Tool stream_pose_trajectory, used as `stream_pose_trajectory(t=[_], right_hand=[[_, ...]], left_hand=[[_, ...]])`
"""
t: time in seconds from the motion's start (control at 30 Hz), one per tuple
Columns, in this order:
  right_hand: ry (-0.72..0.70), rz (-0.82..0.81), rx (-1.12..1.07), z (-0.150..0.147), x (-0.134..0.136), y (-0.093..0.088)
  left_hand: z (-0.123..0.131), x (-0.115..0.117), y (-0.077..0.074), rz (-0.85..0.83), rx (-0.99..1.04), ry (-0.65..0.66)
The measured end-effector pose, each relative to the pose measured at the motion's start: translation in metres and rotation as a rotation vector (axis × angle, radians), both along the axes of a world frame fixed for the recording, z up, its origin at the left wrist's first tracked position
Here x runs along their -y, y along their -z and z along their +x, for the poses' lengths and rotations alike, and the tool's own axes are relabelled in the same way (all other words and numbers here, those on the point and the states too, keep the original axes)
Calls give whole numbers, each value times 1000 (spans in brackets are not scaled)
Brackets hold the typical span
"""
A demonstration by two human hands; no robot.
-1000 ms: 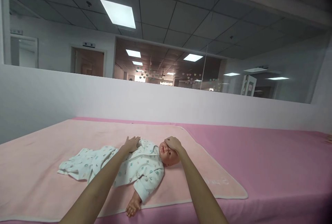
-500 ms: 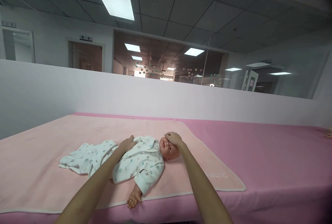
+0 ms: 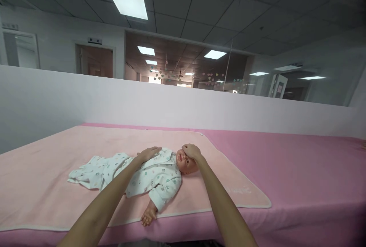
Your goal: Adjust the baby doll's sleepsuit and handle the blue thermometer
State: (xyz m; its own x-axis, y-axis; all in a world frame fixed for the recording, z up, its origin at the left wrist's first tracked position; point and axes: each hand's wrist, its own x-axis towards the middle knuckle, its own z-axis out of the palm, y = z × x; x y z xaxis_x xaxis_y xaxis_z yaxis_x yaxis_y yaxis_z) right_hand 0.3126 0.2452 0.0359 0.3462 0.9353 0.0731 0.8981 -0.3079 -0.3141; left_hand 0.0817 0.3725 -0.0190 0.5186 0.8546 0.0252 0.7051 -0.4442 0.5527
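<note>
A baby doll [image 3: 162, 172] in a white patterned top and trousers lies on its back, head to the right. My left hand [image 3: 150, 153] rests flat on the chest of its top, fingers stretched toward the collar. On the doll's head [image 3: 185, 164], my right hand [image 3: 192, 151] lies over the forehead and far side, its fingers curved against it. One doll hand [image 3: 148, 215] sticks out of the near sleeve, over the blanket's front edge. The doll's far arm is mostly hidden behind my left hand.
A peach blanket [image 3: 51, 155] with a pale border lies under the doll. It is spread on a pink-covered table [image 3: 286, 170]. Behind the table runs a low white wall [image 3: 171, 104] with a glass pane [image 3: 188, 62] above it.
My left hand has slid right along the doll's top, from the belly up to the chest, with its fingers straighter. My right hand stays on the head.
</note>
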Motion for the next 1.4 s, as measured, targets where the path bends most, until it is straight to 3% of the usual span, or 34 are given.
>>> stream_pose_trajectory(t=[0.2,1.0,1.1,1.27,1.4], right_hand=[[-25,37,-22,2,3,3],[-43,-23,-135,10,4,-2],[-71,-88,-165,12,0,-12],[-133,-93,-57,-12,-5,-27],[-183,-39,132,-49,-5,-22]], left_hand=[[5,16,5,64,-75,-104],[-10,28,14,77,44,-60],[-21,42,5,73,79,-1],[-27,74,-25,256,106,296],[-10,87,-31,291,114,244]])
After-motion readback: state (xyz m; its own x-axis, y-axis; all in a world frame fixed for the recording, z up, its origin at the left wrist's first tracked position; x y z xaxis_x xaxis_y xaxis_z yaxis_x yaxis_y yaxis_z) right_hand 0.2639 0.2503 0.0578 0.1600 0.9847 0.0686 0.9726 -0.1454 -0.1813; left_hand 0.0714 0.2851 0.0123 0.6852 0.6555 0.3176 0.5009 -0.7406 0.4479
